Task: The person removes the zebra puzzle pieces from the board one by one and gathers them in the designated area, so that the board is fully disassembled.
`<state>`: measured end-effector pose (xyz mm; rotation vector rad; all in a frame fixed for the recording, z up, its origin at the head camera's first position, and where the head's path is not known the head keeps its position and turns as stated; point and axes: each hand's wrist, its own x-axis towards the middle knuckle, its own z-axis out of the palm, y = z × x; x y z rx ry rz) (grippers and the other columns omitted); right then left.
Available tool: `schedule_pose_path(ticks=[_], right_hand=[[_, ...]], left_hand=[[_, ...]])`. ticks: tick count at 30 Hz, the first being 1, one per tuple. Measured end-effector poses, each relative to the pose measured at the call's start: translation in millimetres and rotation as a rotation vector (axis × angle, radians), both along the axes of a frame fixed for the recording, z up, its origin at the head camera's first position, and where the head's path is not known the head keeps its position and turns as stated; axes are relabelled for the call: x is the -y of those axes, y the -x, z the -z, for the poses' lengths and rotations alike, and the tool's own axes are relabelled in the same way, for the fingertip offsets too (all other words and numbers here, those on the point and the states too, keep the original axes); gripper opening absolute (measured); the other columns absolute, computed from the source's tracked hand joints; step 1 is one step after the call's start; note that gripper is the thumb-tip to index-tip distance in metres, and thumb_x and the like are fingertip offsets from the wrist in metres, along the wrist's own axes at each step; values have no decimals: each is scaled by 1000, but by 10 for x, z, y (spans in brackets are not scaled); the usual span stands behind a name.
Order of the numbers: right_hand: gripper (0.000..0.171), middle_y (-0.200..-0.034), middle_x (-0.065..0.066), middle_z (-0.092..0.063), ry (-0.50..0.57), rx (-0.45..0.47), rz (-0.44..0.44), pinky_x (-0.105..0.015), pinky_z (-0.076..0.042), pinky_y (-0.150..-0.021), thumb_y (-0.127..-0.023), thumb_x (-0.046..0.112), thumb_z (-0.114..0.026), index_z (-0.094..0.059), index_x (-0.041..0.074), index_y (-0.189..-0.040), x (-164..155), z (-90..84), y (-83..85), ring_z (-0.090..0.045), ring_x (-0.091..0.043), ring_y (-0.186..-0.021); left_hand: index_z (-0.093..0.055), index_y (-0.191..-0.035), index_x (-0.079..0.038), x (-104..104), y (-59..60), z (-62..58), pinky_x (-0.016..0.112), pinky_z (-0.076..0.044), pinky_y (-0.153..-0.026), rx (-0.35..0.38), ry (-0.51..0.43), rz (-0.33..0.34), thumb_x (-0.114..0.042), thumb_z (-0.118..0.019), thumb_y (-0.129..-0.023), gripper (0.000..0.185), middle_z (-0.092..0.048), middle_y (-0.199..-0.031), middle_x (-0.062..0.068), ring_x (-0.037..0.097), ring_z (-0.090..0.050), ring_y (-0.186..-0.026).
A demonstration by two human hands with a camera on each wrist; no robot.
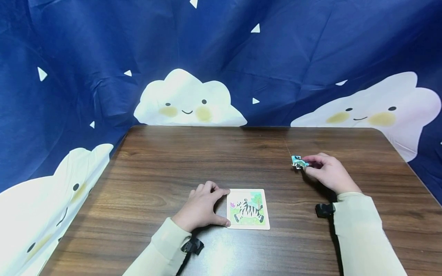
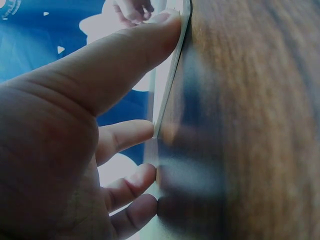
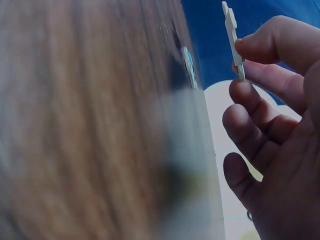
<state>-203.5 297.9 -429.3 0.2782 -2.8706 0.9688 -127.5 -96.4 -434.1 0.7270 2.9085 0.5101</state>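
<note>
A square zebra jigsaw puzzle (image 1: 248, 211) with a pale frame lies flat on the table. At its left side rests my left hand (image 1: 203, 205), thumb on the lower left corner and index fingertip at the upper left corner. In the left wrist view the thumb (image 2: 135, 47) lies along the board's edge, the other fingers spread apart. Farther right, my right hand (image 1: 326, 170) pinches a small blue-green puzzle piece (image 1: 301, 163) between thumb and fingers. The right wrist view has this puzzle piece (image 3: 233, 37) edge-on, raised off the table, its rim pale.
Another thin piece with a bluish face (image 3: 190, 67) lies on the table in the right wrist view. The brown wood-grain table (image 1: 193, 153) reaches back to a blue curtain (image 1: 276, 50) with smiling clouds. Black wrist straps (image 1: 324, 210) sit at both sleeves.
</note>
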Motion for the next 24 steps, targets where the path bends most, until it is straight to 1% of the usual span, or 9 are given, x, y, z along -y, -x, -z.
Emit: schedule_pose_path(ticks=[7, 12, 17, 20, 24], right_hand=[[30, -101, -9, -62, 3, 14, 24, -24, -37, -71, -84, 21, -65, -65, 9, -111, -150, 45, 6, -50, -18, -86], [32, -103, -12, -63, 12, 39, 55, -28, -37, -73, -85, 25, -64, -65, 8, -112, -253, 77, -9, -50, -20, -88], [34, -104, -13, -64, 23, 47, 82, -26, -37, -73, -87, 28, -62, -64, 7, -113, -360, 108, -35, -51, -16, -87], [36, -106, -15, -64, 33, 59, 110, -26, -35, -73, -88, 30, -61, -64, 6, -114, -419, 124, -42, -50, -15, -87], [40, -108, -17, -63, 52, 82, 153, -30, -34, -75, -88, 36, -60, -64, 6, -114, -478, 152, -18, -50, -18, -91]], left_hand=[[-52, -131, -30, 4, -3, 13, 33, -29, -73, -9, -11, 9, -62, -77, -54, 88, -44, -112, -5, 16, -39, -94], [-52, -132, -30, 2, -5, 8, 33, -28, -73, -9, -8, 11, -62, -77, -54, 88, -44, -112, -5, 16, -38, -94], [-52, -131, -30, 3, -8, 12, 33, -28, -73, -8, -13, 13, -61, -77, -54, 87, -43, -112, -5, 16, -38, -94], [-52, -131, -30, 2, -9, 14, 33, -29, -73, -14, -14, 14, -62, -77, -54, 87, -43, -112, -5, 15, -38, -94], [-52, -131, -30, -4, -6, 15, 33, -29, -73, -17, -12, 11, -61, -77, -54, 87, -43, -112, -5, 15, -38, -94]])
